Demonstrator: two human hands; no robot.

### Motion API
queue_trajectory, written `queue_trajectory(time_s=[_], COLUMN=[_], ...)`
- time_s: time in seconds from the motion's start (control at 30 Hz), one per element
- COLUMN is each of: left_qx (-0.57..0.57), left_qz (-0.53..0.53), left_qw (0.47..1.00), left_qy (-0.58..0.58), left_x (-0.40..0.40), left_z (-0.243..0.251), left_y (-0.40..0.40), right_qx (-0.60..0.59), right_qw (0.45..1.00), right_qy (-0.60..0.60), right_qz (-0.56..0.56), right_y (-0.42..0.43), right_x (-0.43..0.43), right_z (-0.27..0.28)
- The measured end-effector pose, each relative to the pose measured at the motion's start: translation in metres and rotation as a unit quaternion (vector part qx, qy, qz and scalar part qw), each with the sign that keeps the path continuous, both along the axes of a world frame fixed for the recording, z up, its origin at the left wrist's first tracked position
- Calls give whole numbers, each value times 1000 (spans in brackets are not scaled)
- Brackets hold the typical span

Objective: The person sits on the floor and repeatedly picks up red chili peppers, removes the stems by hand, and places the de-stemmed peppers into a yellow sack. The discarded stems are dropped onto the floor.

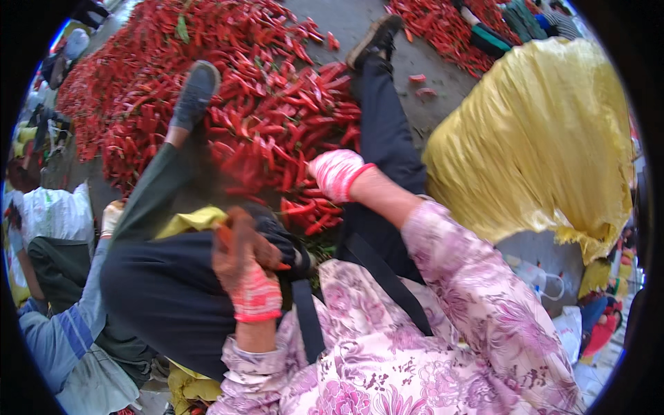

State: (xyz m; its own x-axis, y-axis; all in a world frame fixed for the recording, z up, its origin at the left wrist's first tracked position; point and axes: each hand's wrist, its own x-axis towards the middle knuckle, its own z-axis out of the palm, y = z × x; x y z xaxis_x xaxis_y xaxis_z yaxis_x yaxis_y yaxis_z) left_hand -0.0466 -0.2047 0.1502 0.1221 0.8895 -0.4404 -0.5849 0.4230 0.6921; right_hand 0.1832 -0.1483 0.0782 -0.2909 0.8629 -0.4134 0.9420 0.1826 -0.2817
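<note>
A large heap of red chili peppers (290,124) lies on the ground between and beyond my outstretched legs. My right hand (340,174), in a pink-and-white knitted glove, is at the heap's near edge beside my thigh; its fingertips touch or hover over the peppers, and whether it grips one is hidden. Over my bent leg is my left hand (246,264), in a similar glove with a brown-stained, blurred palm and fingers. Red shows at its fingers, perhaps peppers, but the blur hides what it holds. Green stems (319,249) lie between my legs.
A big yellow woven sack (529,140) stands on the right, near a clear plastic container (531,275). Close on the left sits a co-worker in a blue sleeve (67,332), with one leg reaching into the heap. A white sack (57,215) is beyond them. Other people sit at the top right.
</note>
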Motion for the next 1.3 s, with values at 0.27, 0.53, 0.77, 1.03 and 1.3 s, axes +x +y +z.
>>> queue_trajectory(time_s=[0.27,0.53,0.77,1.03,1.3], left_qx=[-118,-26,110,102,36], left_qz=[14,39,-149,-240,-251], left_qw=[989,976,875,886,957], left_qy=[85,210,448,384,138], left_x=[36,39,28,21,35], left_z=[-61,-107,-127,-51,-17], left_y=[5,24,29,-2,-2], right_qx=[54,-5,40,-88,-173], right_qw=[986,982,802,612,980], right_qy=[34,100,560,722,80], right_qz=[-154,-162,-206,-312,56], right_y=[-13,12,-17,-63,-20], right_x=[-32,-14,-51,-67,-24], right_z=[-141,-108,-33,-27,-37])
